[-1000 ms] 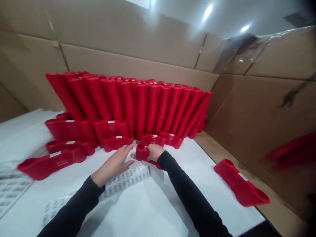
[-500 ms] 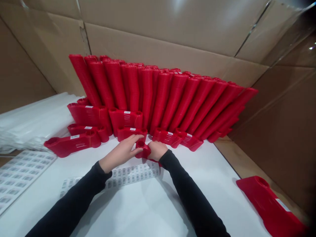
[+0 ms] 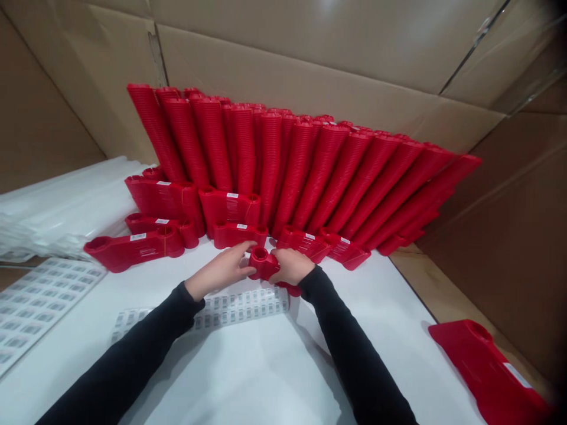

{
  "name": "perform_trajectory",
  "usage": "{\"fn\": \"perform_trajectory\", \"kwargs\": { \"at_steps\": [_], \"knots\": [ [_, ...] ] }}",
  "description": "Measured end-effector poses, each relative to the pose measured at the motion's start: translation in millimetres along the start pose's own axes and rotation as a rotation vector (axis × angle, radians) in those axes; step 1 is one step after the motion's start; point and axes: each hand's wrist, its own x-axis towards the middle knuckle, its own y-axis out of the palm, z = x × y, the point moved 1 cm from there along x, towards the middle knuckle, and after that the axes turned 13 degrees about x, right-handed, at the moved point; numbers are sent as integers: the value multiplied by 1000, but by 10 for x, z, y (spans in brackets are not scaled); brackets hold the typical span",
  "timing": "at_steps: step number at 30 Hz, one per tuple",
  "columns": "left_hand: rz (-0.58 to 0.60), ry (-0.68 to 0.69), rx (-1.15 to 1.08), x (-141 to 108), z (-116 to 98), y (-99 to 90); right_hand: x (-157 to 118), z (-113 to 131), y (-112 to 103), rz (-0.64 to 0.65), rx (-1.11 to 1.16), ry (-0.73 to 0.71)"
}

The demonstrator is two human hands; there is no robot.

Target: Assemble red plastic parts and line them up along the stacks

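Between my hands a small red plastic stack point(image 3: 261, 264) with a round opening stands on the white table point(image 3: 248, 378). My right hand point(image 3: 292, 265) grips its right side, and the fingers partly cover it. At its left is my left hand point(image 3: 224, 270), thumb and fingers apart, fingertips close to or touching the round end. A strip of printed labels point(image 3: 243, 306) lies just in front, partly under my left forearm. Low red stacks with white labels stand right behind, one point(image 3: 239, 235) behind my left hand and another point(image 3: 305, 243) behind my right.
Tall red stacks point(image 3: 270, 159) lean along the cardboard wall point(image 3: 310, 71). Clear plastic bags point(image 3: 66, 200) and a label sheet point(image 3: 44, 301) lie at the left. A labelled red stack point(image 3: 133, 248) stands left of centre; another point(image 3: 482, 366) lies at the right edge.
The view has shifted slightly. My right hand has turned so its thumb shows around the small red stack, whose round end is now less covered.
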Motion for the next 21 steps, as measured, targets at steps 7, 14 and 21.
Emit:
{"fn": "perform_trajectory", "kwargs": {
  "at_steps": [7,14,21],
  "knots": [
    [-123,91,63,34,-79,-58,-144,-90,-180,-110,97,-121],
    [-123,56,53,44,-90,-49,-159,-89,-264,-181,170,-220],
    [-97,62,-4,55,-115,-62,-133,-95,-214,-152,113,-257]
  ]
}}
